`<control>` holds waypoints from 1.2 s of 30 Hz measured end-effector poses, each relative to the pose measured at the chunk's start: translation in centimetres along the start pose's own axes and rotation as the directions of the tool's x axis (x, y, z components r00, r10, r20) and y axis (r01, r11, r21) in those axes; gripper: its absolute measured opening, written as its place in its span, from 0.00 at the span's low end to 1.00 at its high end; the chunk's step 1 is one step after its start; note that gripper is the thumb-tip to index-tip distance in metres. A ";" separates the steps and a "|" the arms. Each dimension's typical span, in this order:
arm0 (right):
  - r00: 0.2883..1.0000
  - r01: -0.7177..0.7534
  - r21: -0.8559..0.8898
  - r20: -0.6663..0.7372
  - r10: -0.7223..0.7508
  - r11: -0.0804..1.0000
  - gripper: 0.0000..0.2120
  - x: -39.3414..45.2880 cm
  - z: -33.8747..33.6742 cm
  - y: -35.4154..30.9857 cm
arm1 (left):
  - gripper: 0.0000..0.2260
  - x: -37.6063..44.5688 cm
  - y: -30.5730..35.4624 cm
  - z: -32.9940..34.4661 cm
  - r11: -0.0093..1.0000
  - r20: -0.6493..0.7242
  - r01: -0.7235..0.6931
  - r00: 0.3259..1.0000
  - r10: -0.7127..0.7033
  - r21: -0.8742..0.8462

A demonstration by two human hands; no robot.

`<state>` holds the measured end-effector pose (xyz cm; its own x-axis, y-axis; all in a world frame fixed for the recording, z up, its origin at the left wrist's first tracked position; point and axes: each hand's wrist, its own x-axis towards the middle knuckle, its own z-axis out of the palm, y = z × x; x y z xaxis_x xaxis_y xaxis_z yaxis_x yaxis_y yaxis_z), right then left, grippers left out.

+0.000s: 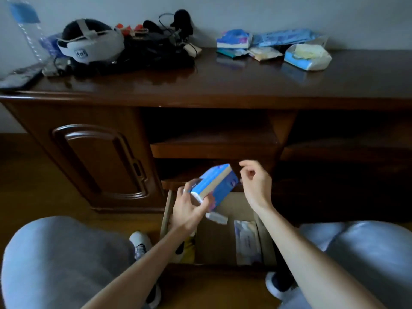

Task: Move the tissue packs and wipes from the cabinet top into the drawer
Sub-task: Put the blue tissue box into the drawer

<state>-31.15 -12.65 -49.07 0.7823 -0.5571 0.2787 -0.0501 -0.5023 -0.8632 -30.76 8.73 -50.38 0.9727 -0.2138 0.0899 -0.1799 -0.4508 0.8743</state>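
Left hand (pixel 189 210) grips a blue tissue pack (pixel 214 186) by its lower end, fingers wrapped around it, pack tilted, held in the air above the back left part of the open drawer (pixel 166 210). Right hand (pixel 256 186) is just beside the pack's upper right end, fingers loosely curled and spread, holding nothing, not touching the pack as far as I can tell.

Inside the drawer: a flat pale wipes pack (pixel 247 241) along the right wall, a small white pack (pixel 217 217) under the held one near the back, something yellow (pixel 189 248) at the left wall.

On the cabinet top (pixel 223 81), back right: a cluster of remaining tissue packs (pixel 234 40), a long blue pack (pixel 285 36) against the wall, an opened white-and-blue pack (pixel 308 56) nearest the right edge. Back left: headset (pixel 89 43), dark cables (pixel 156 52), plastic bottle (pixel 29 34).
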 end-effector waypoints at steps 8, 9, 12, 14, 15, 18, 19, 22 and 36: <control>0.712 -0.471 -0.096 0.545 0.442 0.877 0.14 -4.0 3.2 8.6 | 0.23 1.7 -8.6 1.5 0.449 0.341 0.754 0.631 -0.697 -0.479; 0.633 -0.498 -0.095 0.640 0.436 0.862 0.21 -4.3 4.2 8.4 | 0.23 1.8 -9.2 1.3 0.374 0.425 0.786 0.592 -0.685 -0.492; 0.522 -0.561 -0.059 0.750 0.407 0.826 0.44 -5.3 6.9 8.9 | 0.29 1.4 -11.1 1.4 0.474 0.464 0.802 0.596 -0.655 -0.362; 0.523 -0.541 -0.039 0.767 0.372 0.840 0.39 -5.7 8.2 9.5 | 0.28 1.5 -11.6 1.3 0.559 0.428 0.779 0.624 -0.653 -0.283; 0.534 -0.520 -0.036 0.766 0.358 0.854 0.32 -5.8 8.8 9.8 | 0.28 1.6 -11.8 1.2 0.588 0.411 0.768 0.636 -0.653 -0.255; 0.589 -0.552 0.011 0.713 0.380 0.834 0.14 -5.6 11.0 11.1 | 0.25 1.9 -12.5 1.0 0.639 0.355 0.744 0.661 -0.661 -0.196; 0.606 -0.576 0.014 0.678 0.416 0.817 0.13 -5.6 11.7 11.7 | 0.23 1.9 -12.7 0.9 0.626 0.329 0.751 0.658 -0.677 -0.212; 0.646 -0.422 -0.219 0.608 0.462 0.880 0.16 -5.7 13.1 14.6 | 0.23 1.6 -13.1 0.6 0.588 0.267 0.750 0.659 -0.703 -0.304; 0.490 -0.322 -0.489 0.646 0.585 0.810 0.07 -9.3 13.5 17.4 | 0.34 0.9 -14.6 2.4 0.668 0.233 0.628 0.774 -0.589 -0.399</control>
<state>-30.89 -7.29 -72.41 0.7554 -0.1397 -0.6402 -0.5964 -0.5513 -0.5834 -27.62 13.01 -64.25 0.8247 -0.1020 -0.5562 0.5493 -0.0896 0.8308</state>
